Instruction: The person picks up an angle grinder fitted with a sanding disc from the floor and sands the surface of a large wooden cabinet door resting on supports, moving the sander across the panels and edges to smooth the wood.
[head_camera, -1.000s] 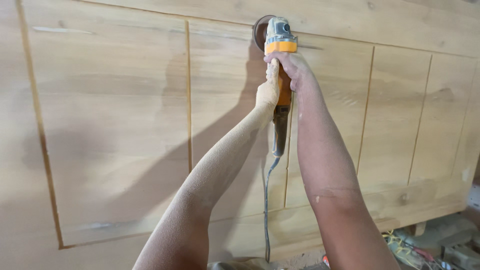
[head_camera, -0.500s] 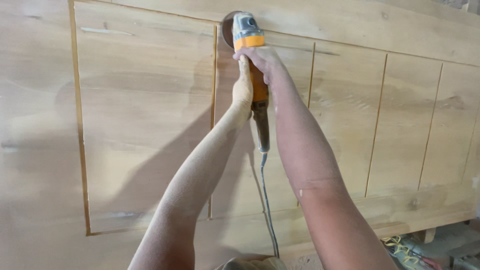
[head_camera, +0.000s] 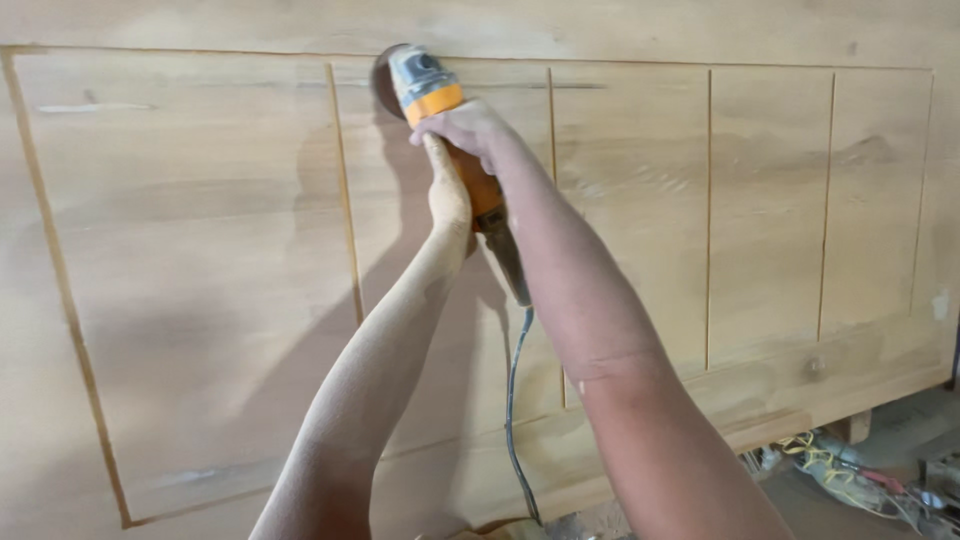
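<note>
R hand (head_camera: 462, 128) gripping grinder (head_camera: 440, 110) neck | L hand (head_camera: 448, 195) wrapped on body | risk: cord (head_camera: 512, 400) under arms snags, disc gouges wood panel (head_camera: 200, 250)

I have a single view, from the camera on my head, looking forward and slightly down along both outstretched arms at an upright wooden panel (head_camera: 200, 250) that fills nearly the whole frame. It sits close, at arm's reach from the wood. A strip of floor (head_camera: 880, 470) shows at lower right.
</note>
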